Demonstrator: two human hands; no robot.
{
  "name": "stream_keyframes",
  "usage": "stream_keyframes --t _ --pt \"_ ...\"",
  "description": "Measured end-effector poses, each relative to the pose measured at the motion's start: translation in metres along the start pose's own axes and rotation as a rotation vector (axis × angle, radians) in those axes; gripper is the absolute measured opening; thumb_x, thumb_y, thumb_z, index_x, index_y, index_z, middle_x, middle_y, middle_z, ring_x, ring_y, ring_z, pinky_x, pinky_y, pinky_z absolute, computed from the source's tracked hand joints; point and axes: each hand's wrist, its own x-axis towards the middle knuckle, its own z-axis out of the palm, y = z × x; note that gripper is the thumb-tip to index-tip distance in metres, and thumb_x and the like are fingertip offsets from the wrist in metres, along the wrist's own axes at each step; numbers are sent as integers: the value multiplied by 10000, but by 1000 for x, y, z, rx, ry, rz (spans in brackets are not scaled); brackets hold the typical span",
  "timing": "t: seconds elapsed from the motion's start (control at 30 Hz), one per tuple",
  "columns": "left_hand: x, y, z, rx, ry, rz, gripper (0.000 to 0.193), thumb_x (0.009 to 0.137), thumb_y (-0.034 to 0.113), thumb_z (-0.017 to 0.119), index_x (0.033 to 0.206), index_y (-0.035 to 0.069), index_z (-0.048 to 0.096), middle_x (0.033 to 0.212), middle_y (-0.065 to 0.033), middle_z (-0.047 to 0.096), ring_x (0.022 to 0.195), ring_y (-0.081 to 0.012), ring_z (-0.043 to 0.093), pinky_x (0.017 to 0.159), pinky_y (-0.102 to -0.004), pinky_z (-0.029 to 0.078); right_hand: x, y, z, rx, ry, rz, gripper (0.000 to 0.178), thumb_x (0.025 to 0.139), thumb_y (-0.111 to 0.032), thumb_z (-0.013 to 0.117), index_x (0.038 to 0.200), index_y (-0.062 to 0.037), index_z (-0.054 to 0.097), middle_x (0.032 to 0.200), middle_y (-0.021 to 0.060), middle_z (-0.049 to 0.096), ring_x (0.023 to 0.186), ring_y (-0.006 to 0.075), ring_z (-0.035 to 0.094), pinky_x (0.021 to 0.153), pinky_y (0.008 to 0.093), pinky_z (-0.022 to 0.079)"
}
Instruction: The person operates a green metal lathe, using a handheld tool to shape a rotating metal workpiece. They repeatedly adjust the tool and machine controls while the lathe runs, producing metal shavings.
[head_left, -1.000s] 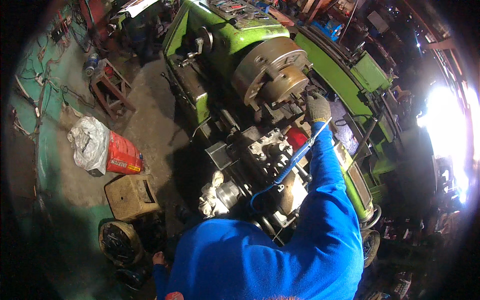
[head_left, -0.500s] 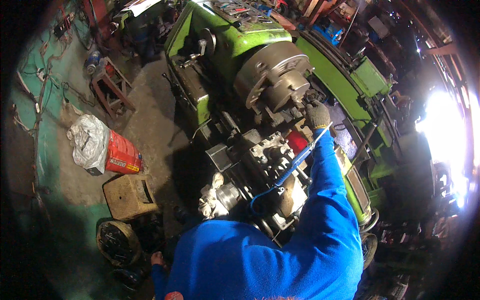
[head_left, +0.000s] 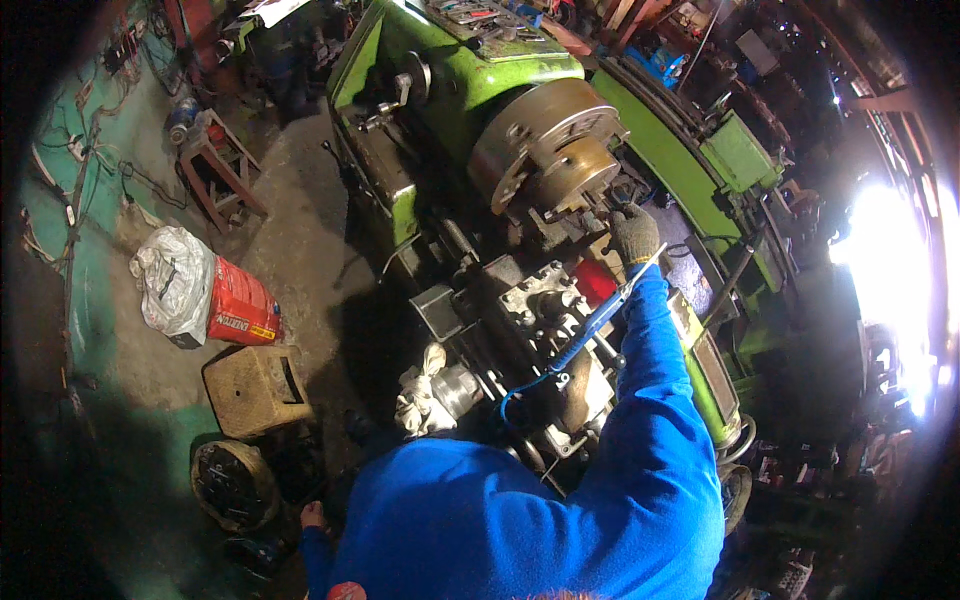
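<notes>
Green lathe (head_left: 470, 90) on gritty concrete floor (head_left: 300, 260); gloved right hand (head_left: 634, 236), fingers' state seemingly unclear.

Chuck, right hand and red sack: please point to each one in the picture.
Chuck (head_left: 548, 140): head view, on its round metal face.
Right hand (head_left: 634, 233): head view, on the glove's back.
Red sack (head_left: 240, 308): head view, on its side.

- You stand in a metalworking machine shop, cramped and dim.
- A large green lathe (head_left: 520, 110) fills the middle, its round steel chuck (head_left: 548, 140) facing the tool carriage (head_left: 545, 320).
- The concrete floor (head_left: 300, 250) is stained and dusty.
- A small red metal stool (head_left: 222, 170) stands by the teal wall (head_left: 60, 250), where loose wires hang.
- A white sack (head_left: 172, 282) and a red bag (head_left: 240, 308) lie beside a worn crate (head_left: 255, 388).
- Clutter and parts crowd the shelves at the right (head_left: 800, 540).
</notes>
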Motion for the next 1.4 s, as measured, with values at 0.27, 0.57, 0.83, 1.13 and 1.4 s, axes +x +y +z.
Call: stream_keyframes --t 0.27,0.57,0.83,1.13,1.4 --pt "6 0 -22 -574 -412 -160 253 1031 349 734 1146 124 721 876 -32 704 689 -210 647 567 -420 532 11 11 6 -15 -49 -15 367 929 -373 647 1145 -123 807 1029 237 775 990 439 740 901 532 586" --pt "-14 17 5 -123 -98 71 330 1034 361 721 1238 102 718 1010 -69 753 909 -299 718 659 -476 610 3 11 9 188 -33 170 365 928 -366 643 1131 -119 818 940 219 786 914 425 764 849 511 605" --pt "-6 1 3 -259 -121 -159 330 1031 393 723 1244 141 725 987 -73 745 860 -273 718 641 -478 606 7 -7 -2 -90 45 27 351 937 -341 626 1080 -87 820 1033 225 785 988 432 753 891 521 586" --pt "-18 7 1 -255 -148 -16 324 1030 407 716 1224 148 731 1007 -88 728 870 -283 706 736 -491 610 26 5 4 19 102 -40 410 924 -408 648 1139 -94 802 1102 241 770 1067 455 729 943 540 580" --pt "-23 7 7 -235 -116 -56 286 1035 369 718 1234 164 718 981 -73 702 814 -284 668 680 -517 575 38 -2 -5 -18 64 150 448 943 -415 611 1214 -105 790 1205 237 760 1169 450 709 1023 525 552"
